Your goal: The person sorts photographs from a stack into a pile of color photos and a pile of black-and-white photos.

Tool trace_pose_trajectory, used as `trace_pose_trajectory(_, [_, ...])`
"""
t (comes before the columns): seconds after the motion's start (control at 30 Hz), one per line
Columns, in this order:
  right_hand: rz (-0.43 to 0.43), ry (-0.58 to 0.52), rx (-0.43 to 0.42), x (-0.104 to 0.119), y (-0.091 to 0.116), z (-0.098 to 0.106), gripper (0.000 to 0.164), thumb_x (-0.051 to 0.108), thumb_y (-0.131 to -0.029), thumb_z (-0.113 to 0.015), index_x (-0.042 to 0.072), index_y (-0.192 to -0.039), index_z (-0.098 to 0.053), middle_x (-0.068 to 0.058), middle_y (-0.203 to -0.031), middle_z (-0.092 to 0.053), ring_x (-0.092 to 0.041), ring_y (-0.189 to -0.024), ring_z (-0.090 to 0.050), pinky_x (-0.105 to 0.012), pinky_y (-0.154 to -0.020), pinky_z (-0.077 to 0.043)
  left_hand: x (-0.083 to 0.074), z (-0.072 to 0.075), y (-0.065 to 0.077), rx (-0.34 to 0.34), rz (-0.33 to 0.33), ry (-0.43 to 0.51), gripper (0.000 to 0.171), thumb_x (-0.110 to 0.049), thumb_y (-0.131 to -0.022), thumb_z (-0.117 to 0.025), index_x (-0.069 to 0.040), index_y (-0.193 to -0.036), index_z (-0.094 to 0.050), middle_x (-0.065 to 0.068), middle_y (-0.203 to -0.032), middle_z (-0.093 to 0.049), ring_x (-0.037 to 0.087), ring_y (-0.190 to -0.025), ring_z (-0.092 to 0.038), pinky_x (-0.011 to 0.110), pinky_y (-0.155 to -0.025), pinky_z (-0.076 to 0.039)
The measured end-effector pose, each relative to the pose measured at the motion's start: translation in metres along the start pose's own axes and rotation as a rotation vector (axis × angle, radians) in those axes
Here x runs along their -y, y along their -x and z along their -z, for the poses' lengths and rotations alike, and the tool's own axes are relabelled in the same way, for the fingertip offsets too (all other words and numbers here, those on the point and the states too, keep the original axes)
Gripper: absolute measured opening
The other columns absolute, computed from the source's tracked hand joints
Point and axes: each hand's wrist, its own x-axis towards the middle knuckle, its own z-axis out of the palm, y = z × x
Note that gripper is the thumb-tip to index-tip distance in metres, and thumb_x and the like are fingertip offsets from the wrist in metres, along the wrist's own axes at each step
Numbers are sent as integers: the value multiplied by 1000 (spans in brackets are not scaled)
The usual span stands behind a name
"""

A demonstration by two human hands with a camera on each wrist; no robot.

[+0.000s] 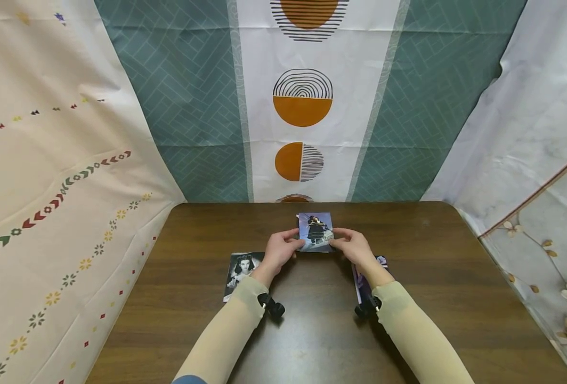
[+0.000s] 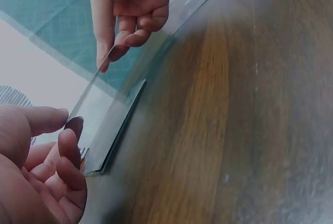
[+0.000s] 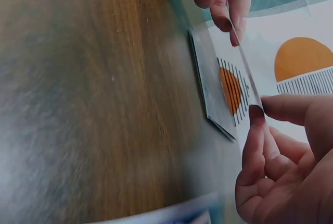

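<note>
Both hands pinch one thin photo card (image 1: 315,232) by its opposite side edges. It shows a dark-clothed figure against a bluish background. My left hand (image 1: 280,249) has the left edge between thumb and fingers, and my right hand (image 1: 354,246) has the right edge. Seen edge-on in the left wrist view, the card is raised above a small stack of cards (image 2: 115,130) lying on the table. That same stack appears beyond the hands in the right wrist view. Under the left forearm lies a black-and-white portrait photo (image 1: 237,269), partly covered. A purplish photo (image 1: 360,282) is mostly hidden beneath the right wrist.
The brown wooden table (image 1: 312,341) ends at a hanging cloth (image 1: 302,160) with orange and striped circles. Patterned cloths hang along the left (image 1: 72,213) and right (image 1: 542,160) sides. A small black device is strapped to each wrist.
</note>
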Motion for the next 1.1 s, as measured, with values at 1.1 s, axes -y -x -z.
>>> trace_pose_trajectory(1.1, [11, 201, 72, -38, 42, 77, 40, 27, -103, -72, -1, -131, -74, -23, -133, -70, -36, -120, -62, -49, -101, -49, -2, -55, 43, 301, -156, -178, 54, -8, -91, -83, 4, -141, -67, -3, -87, -75, 11, -60, -59, 23, -52, -46])
